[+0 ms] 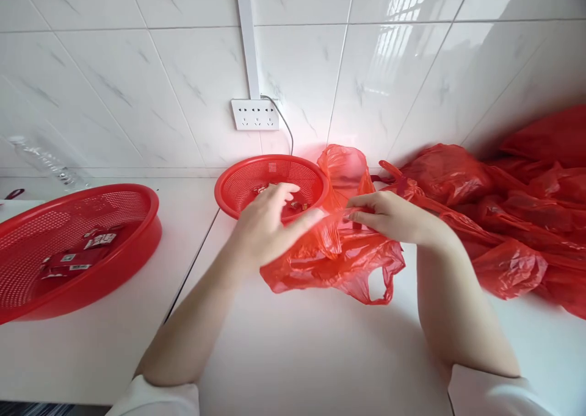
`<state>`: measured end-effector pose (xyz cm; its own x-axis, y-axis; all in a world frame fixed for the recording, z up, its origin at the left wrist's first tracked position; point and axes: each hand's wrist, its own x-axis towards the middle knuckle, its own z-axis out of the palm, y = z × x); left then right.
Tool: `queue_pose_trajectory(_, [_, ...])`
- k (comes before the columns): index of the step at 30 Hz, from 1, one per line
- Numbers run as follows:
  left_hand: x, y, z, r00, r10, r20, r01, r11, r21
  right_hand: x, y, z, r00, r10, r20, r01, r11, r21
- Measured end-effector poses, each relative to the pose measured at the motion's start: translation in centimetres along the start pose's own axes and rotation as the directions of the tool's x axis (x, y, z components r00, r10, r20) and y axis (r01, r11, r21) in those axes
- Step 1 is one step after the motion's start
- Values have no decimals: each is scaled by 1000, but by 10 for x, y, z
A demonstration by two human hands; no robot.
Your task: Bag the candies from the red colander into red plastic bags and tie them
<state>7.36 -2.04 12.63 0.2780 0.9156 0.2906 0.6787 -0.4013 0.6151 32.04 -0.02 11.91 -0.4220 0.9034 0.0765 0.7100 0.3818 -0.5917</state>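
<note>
Red translucent carrier bag point(329, 263) is pinched between thumb and fingers of the right hand point(389, 215), just near-right of the small perforated basket point(249, 178); left hand point(263, 230) is held with fingers spread, thumb contact cannot be told; red bags point(453, 175) are heaped at right

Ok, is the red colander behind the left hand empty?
Not empty: the red colander holds small items, partly hidden behind the left hand; how many, I cannot tell.
</note>
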Motion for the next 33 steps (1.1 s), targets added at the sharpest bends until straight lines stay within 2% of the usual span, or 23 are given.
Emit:
queue_pose_trajectory(2, [-11,12,15,997,81,1,-80,988,135,4,-12,15,1000,-11,12,11,1000,9])
queue_pose_trajectory(5, [-18,12,26,985,91,143,-126,957,260,7,-26,29,992,-115,49,112,992,62])
queue_pose_trajectory(7, [-15,3,20,964,51,260,-126,951,282,6,-28,29,977,-186,102,178,980,83])
queue_pose_trajectory(9, [-9,-7,3,929,7,370,-104,964,243,4,-22,21,973,-182,140,177,983,45])
queue_pose_trajectory(13, [3,-30,-42,836,-111,538,50,991,127,1,8,-2,988,22,152,3,987,-162])
queue_pose_trajectory(15, [5,-40,-60,790,-205,578,163,979,125,1,22,-8,975,176,135,-137,957,-257])
queue_pose_trajectory(16, [5,-45,-68,782,-246,572,193,969,152,2,27,-9,962,239,130,-195,938,-287])
queue_pose_trajectory(17, [4,-47,-73,794,-270,545,199,962,186,3,30,-9,951,282,128,-232,923,-307])
queue_pose_trajectory(18, [2,-47,-77,827,-270,494,179,958,224,5,32,-7,946,297,128,-244,916,-317])
queue_pose_trajectory(20, [-7,-38,-77,920,-180,349,85,959,271,10,32,-1,954,266,140,-211,924,-320])
queue_pose_trajectory(22, [-18,-18,-67,971,-22,237,-38,969,244,15,27,8,965,202,166,-144,941,-306])
queue_pose_trajectory(23, [-23,-6,-57,969,56,243,-103,978,184,17,24,12,969,171,181,-112,949,-296])
queue_pose_trajectory(24, [-28,5,-44,948,119,293,-160,980,120,18,20,16,971,138,194,-79,955,-285])
queue_pose_trajectory(26, [-33,22,-12,855,192,483,-269,958,95,19,11,22,975,51,215,2,971,-240])
queue_pose_trajectory(27, [-33,25,6,809,166,563,-286,949,132,19,7,25,974,3,226,44,978,-203])
queue_pose_trajectory(29, [-28,22,39,745,0,667,-275,911,307,17,0,28,966,-63,250,102,984,-144])
queue_pose_trajectory(31, [-19,8,63,718,-171,675,-237,851,468,16,-2,28,956,-72,286,116,983,-141])
queue_pose_trajectory(33, [-11,-12,74,707,-275,651,-159,835,526,16,4,26,942,-20,334,88,978,-190])
